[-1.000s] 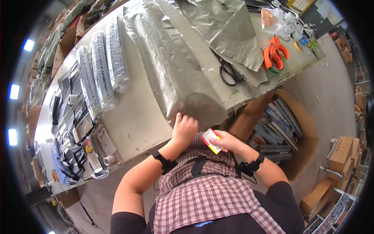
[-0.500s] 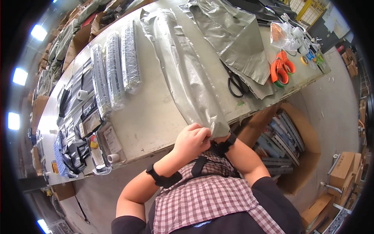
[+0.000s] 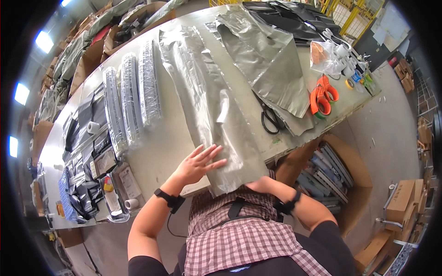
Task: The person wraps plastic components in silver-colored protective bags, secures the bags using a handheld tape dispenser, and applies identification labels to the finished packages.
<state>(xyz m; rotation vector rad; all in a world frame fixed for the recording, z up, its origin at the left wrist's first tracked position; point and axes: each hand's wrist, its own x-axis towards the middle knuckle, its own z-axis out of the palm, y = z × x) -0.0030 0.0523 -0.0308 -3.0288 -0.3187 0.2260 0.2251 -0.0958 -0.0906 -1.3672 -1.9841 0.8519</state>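
Note:
A long silvery grey-green woven plastic sheet, folded lengthwise, lies across the worktable and reaches over its near edge against my apron. My left hand rests open near its left edge, fingers spread over the surface. At the near right corner, my right hand is closed on the sheet's edge; its fingertips are partly hidden. To the right, black-handled scissors lie partly under a second grey-green sheet, which is folded at an angle.
Three plastic-wrapped bundles lie on the left, beside black strips and small boxes. An orange tape dispenser stands at the right, near white rolls in a clear bag. Below the table's right edge, a carton holds several long flat packs.
My hands have moved apart from the sheet's near end, where they were together. That end, bunched before, is now spread flat, and my left hand has opened onto the sheet.

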